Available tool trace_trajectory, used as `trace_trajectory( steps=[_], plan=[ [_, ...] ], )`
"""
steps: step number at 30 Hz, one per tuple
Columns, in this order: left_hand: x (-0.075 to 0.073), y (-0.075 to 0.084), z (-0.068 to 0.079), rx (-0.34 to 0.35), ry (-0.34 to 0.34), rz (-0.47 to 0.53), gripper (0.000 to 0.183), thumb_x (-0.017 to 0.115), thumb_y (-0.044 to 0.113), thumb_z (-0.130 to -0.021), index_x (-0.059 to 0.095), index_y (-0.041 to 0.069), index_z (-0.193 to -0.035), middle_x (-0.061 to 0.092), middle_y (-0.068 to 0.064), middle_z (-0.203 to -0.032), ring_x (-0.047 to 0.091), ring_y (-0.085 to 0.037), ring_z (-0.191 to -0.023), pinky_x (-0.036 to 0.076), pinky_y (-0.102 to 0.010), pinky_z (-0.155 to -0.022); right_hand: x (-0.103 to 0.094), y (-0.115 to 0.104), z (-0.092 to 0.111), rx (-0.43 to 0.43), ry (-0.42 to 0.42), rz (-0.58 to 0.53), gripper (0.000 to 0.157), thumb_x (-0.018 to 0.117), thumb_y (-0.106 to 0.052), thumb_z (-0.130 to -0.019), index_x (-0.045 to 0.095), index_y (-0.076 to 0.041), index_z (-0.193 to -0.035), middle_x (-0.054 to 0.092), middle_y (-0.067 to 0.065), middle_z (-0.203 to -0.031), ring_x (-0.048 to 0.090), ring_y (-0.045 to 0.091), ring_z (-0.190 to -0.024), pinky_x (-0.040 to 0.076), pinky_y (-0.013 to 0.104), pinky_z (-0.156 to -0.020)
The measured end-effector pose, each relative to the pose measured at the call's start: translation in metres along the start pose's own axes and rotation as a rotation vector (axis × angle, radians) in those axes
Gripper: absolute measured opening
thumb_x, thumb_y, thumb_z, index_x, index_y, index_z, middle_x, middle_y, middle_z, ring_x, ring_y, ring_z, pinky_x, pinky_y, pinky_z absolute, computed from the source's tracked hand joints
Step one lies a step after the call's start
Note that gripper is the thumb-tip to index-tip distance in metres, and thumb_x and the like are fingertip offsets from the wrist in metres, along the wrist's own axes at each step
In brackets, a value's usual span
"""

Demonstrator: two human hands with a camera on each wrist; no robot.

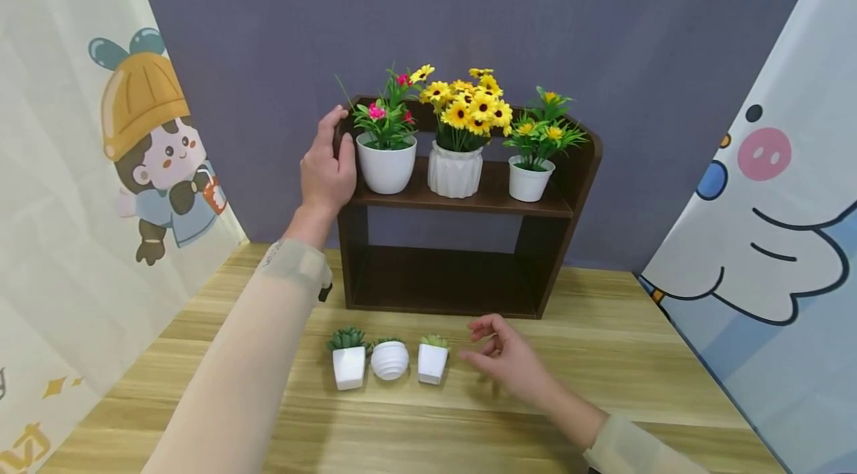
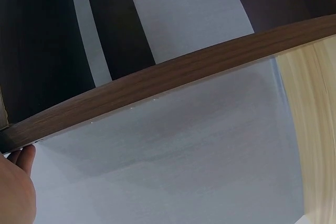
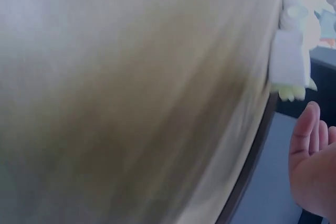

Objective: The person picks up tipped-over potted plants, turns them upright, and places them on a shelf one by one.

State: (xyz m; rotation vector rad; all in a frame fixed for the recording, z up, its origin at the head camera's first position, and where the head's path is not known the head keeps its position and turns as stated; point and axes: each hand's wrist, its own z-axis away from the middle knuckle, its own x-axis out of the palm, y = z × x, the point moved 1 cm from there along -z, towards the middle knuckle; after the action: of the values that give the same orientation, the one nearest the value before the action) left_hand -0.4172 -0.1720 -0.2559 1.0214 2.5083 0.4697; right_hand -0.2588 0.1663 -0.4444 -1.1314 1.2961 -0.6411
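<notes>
Left hand (image 1: 328, 169): fingers fairly straight, thumb set apart, touching the left side panel of the brown shelf (image 1: 442, 277) near its top corner.
Right hand (image 1: 509, 362): above the table (image 1: 402, 429), off the shelf's lower front edge; fingers loosely bent, wide gap to the thumb, holding nothing.
Brown shelf, two-tier: stands toward the table's far edge.
Small pots, white, three, in a row on the table before the shelf's front edge, foliage toward it; whether upright or on their sides, cannot tell:
– dark-green succulent pot (image 1: 350, 368), square-sided, nearest the shelf's left corner;
– ribbed round pot (image 1: 390, 360), in the middle;
– pale-green succulent pot (image 1: 431, 364), tapered, just beside the right hand, apart from it.
Upper tier, left to right, all upright:
– pink-flowered pot (image 1: 387, 167), smooth white, near the left edge beside the left thumb;
– fluted pot (image 1: 455, 173), white, yellow dark-centred blooms;
– yellow-flowered pot (image 1: 529, 180), plain white, toward the right edge.
Backdrop (image 1: 335, 13): grey-purple, behind the table's far edge.
</notes>
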Motion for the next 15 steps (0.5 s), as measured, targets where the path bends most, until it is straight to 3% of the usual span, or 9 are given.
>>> trace_trajectory(
  steps=[8,15],
  plan=[
    [0.000,0.000,-0.001,0.002,0.008,-0.001,0.044,0.047,0.028,-0.113,0.056,0.018,-0.155,0.058,0.000,-0.166,0.072,-0.049,-0.118,0.055,-0.067,-0.092,0.028,-0.004,0.010,0.072,0.040,-0.001,0.057,0.093,-0.017,-0.087,0.055,0.002,-0.124,0.063,0.018,-0.111,0.061,0.019,-0.093,0.054,0.024,-0.065],
    [0.001,-0.001,-0.001,0.005,0.017,-0.001,0.044,0.047,0.029,-0.113,0.057,0.017,-0.154,0.059,0.001,-0.165,0.072,-0.050,-0.114,0.055,-0.068,-0.089,0.052,-0.010,0.015,0.105,0.056,-0.014,0.061,0.095,-0.021,-0.086,0.050,0.001,-0.121,0.057,0.016,-0.115,0.060,0.020,-0.094,0.052,0.023,-0.072]
  ],
)
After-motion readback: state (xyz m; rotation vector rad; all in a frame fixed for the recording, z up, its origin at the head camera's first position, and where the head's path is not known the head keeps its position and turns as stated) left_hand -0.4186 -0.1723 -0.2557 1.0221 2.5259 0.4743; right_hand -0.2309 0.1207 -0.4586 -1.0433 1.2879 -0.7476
